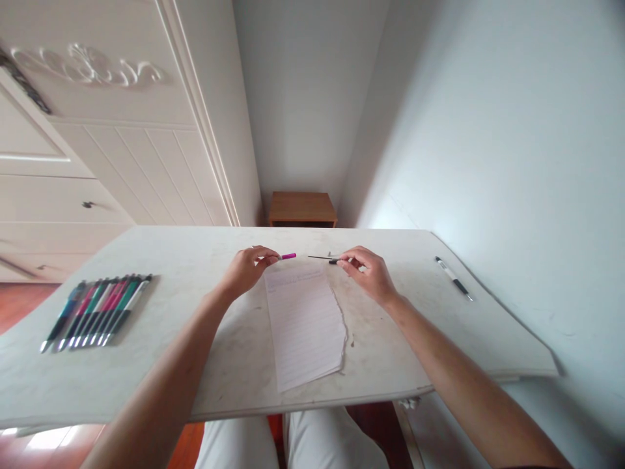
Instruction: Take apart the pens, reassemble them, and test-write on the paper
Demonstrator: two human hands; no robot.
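Observation:
My left hand (250,269) is closed in a pinch on a magenta pen barrel (288,256), which points right. Facing it across a small gap, my right hand (366,270) pinches a thin dark pen refill (319,258) whose free end points left. A short black piece (333,262) shows by the right fingertips; whether it is held or lies on the table I cannot tell. Just behind the refill is a tiny grey bit (329,253), too small to name. Below both hands lies a lined sheet of paper (307,326) with a torn right edge and faint writing at its top.
On the left of the white table (229,371), several click pens (100,309) lie side by side in a row. A white and black pen (453,277) lies alone at the right, near the wall. Beyond the far edge stands a small wooden stand (303,206); a white cabinet (122,150) rises at left.

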